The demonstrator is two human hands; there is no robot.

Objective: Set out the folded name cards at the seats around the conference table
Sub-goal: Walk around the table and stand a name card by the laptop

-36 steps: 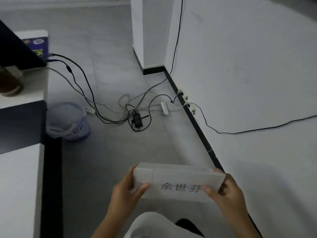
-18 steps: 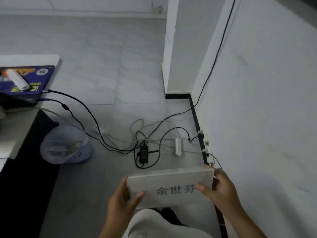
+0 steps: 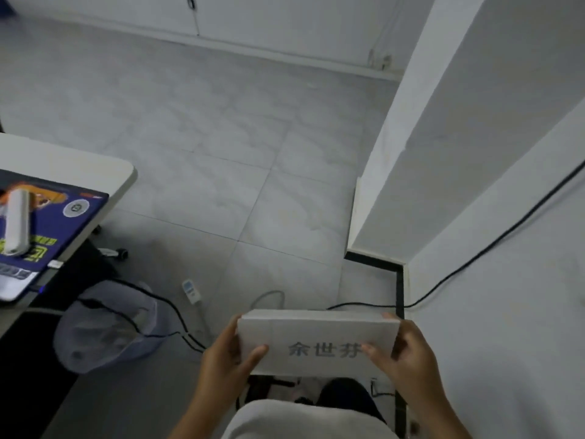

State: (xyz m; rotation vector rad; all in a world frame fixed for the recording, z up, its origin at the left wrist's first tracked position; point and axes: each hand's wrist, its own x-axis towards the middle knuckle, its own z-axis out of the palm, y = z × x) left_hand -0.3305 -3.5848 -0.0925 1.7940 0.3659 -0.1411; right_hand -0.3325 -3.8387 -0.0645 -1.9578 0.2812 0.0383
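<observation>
Above the floor, left hand (image 3: 228,359) and right hand (image 3: 408,353) clasp name cards (image 3: 316,340).

1. Single view: one wide-angle camera worn on the person's head, looking forward and steeply down.
2. Nearest to the lens, at the bottom edge, are the left hand (image 3: 229,359) and right hand (image 3: 408,356), each on one end of a stack of name cards (image 3: 316,342).
3. Farther off lie the tiled floor (image 3: 205,137), a table corner (image 3: 95,160) at left, and a white wall (image 3: 506,312) close at right.
4. No second view shares the scene.
</observation>
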